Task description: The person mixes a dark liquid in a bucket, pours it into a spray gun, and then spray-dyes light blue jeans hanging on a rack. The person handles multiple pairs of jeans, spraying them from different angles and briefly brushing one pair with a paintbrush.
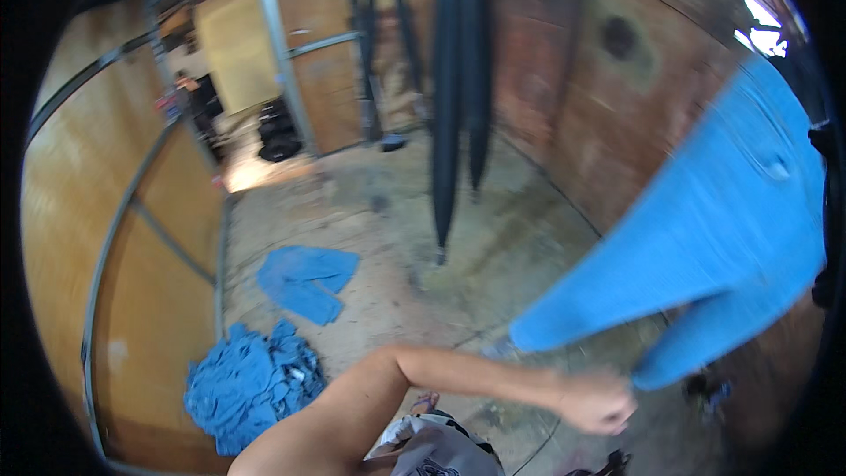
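Observation:
From the lower left my left arm reaches across to the right, and my left hand (pixel 595 401) is curled closed, slightly blurred. Whether anything is inside its fingers is hidden. Just beside it is the lower hem of one leg of a pair of light blue jeans (pixel 705 220). The jeans hang slantwise at the right, waist up toward the upper right, both legs spread and looking filled out. I cannot tell whether my hand touches that hem. My right hand is out of sight.
On the floor at the left lie a heap of blue denim garments (pixel 256 383) and one flat blue pair of trousers (pixel 308 280). Long dark trouser legs (pixel 461 79) hang ahead. Wooden panels with a metal frame (pixel 132 203) stand left; a doorway (pixel 238 62) opens behind.

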A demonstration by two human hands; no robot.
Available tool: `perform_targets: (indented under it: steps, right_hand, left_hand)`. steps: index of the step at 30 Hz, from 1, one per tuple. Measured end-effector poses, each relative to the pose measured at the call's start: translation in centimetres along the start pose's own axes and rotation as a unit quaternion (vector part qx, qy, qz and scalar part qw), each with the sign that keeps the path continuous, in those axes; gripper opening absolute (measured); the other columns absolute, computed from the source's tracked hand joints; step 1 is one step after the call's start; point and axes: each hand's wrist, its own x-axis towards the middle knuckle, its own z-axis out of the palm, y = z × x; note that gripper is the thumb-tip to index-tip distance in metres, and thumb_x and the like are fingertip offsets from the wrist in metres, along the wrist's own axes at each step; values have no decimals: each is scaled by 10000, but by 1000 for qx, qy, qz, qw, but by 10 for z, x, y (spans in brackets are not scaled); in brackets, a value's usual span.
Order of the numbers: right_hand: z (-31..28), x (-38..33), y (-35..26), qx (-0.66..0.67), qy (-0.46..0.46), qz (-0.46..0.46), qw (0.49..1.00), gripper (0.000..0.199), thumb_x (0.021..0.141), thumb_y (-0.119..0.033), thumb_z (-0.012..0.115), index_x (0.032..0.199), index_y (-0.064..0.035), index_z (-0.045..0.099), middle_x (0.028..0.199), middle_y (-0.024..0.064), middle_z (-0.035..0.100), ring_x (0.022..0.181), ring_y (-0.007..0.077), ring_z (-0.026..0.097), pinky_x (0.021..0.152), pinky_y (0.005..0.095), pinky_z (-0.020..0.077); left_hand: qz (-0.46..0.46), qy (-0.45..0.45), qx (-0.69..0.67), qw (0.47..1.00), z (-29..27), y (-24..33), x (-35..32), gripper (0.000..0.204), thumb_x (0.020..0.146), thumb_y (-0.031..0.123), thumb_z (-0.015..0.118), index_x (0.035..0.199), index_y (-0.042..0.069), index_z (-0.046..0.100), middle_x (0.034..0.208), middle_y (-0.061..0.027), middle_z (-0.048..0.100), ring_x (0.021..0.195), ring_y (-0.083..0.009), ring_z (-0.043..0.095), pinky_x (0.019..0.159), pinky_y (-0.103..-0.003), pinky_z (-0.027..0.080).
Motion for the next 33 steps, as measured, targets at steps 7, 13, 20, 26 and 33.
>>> perform_targets:
  steps: [7, 13, 20, 26, 33]
  right_hand:
    - [198, 28, 21, -11, -218, -117, 969, 501, 1074, -387, 488, 1357, 16, 582, 1018, 137, 697, 707, 160, 510, 618, 303, 386]
    - [243, 39, 39, 31, -232, -227, 945, 542, 1079, -438, 458, 1380, 1, 562, 894, 101, 706, 477, 70, 423, 422, 236, 300]
    - [252, 2, 2, -5, -213, -124, 969, 825, 990, -594, 563, 1510, 33, 431, 1001, 99, 748, 690, 105, 605, 596, 279, 462]
    - [265, -2, -23, -80, -156, -178, 968, 735, 976, -515, 613, 1517, -40, 466, 934, 124, 769, 903, 204, 741, 835, 350, 571]
    - [249, -15, -20, -92, -99, -153, 979, 707, 986, -484, 619, 1525, -56, 456, 967, 153, 773, 944, 281, 764, 851, 373, 586]
  left_hand:
    - [-113, -66, -284, 950, 98, -5, -203, 235, 979, 185, 633, 856, 3, 719, 734, -105, 707, 597, -216, 625, 564, -390, 466]
    - [-273, 137, -278, 911, 75, 2, -230, 187, 965, 190, 663, 908, 29, 740, 786, -113, 723, 750, -172, 679, 707, -365, 536]
    - [-320, 187, -297, 880, 35, 9, -253, 177, 950, 95, 718, 1095, -5, 735, 900, -29, 750, 857, -37, 615, 787, -270, 535]
    - [-313, 167, -371, 858, 37, 0, -264, 102, 972, 35, 659, 1022, -46, 696, 884, -16, 722, 864, -33, 589, 775, -270, 524]
    - [-355, -15, -303, 884, -5, 8, -233, 103, 929, 53, 708, 950, -46, 693, 855, -131, 739, 764, -138, 675, 734, -324, 542]
